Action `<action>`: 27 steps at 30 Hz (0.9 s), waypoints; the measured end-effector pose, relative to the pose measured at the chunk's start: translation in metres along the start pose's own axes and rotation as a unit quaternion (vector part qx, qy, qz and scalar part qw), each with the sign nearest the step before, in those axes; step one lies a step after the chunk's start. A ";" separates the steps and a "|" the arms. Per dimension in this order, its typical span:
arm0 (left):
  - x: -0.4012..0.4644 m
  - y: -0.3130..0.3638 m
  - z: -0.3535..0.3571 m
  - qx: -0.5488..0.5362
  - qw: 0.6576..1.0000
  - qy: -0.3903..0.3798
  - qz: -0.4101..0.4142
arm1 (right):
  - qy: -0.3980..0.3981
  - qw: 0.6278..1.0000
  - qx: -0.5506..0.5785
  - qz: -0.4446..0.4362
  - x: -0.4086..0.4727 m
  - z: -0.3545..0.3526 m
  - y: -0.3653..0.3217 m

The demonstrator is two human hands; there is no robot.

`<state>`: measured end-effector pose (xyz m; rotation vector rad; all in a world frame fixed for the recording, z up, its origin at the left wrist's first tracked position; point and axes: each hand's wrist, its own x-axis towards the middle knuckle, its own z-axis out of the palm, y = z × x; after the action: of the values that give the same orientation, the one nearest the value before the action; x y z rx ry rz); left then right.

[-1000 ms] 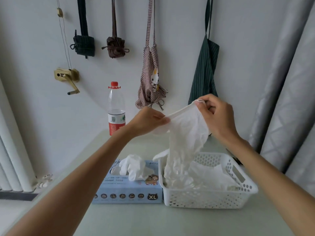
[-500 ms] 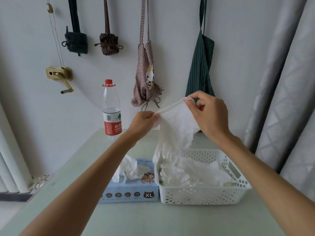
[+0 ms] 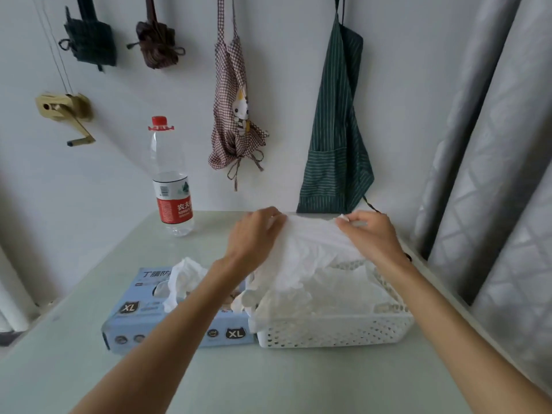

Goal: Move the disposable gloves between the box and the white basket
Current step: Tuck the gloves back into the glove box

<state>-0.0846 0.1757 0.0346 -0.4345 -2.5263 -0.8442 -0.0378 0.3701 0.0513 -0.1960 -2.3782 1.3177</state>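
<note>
A white disposable glove [image 3: 310,249] is stretched by its cuff between my two hands, low over the white basket [image 3: 334,331]. My left hand [image 3: 254,237] pinches the cuff's left end and my right hand [image 3: 370,234] pinches its right end. The glove's fingers trail down onto several crumpled white gloves [image 3: 325,297] lying in the basket. To the basket's left, touching it, lies the blue glove box [image 3: 140,321] marked XL, with a white glove [image 3: 183,279] sticking up out of its opening.
A water bottle [image 3: 170,180] with a red cap stands at the table's back left. Aprons and folded umbrellas hang on the wall behind. Grey curtains [image 3: 493,174] hang close along the table's right edge. The pale green table [image 3: 268,380] extends toward me.
Both hands have come down with the stretched glove, from chest height to just above the basket. The glove's lower part has settled onto the pile inside.
</note>
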 end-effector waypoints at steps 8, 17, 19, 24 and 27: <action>0.012 0.000 0.072 0.171 0.966 -0.110 0.163 | 0.025 0.927 -0.363 -0.085 0.009 -0.007 0.077; 0.020 -0.001 0.068 0.221 0.940 -0.064 0.250 | -0.027 0.819 -0.553 -0.152 0.014 0.002 0.087; 0.020 -0.003 0.055 0.190 0.961 -0.057 0.191 | -0.030 0.830 -0.534 -0.156 0.014 0.000 0.086; -0.002 -0.011 0.023 0.019 0.932 -0.338 0.126 | -0.102 0.941 -0.301 -0.118 0.011 -0.015 0.073; -0.021 -0.012 0.032 0.137 0.853 -0.488 0.123 | -0.363 0.883 -0.297 -0.033 0.008 -0.008 0.063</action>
<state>-0.0820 0.1832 -0.0048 -1.3215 -3.2845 -0.1147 -0.0460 0.4133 0.0049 0.2617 -3.3397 0.6286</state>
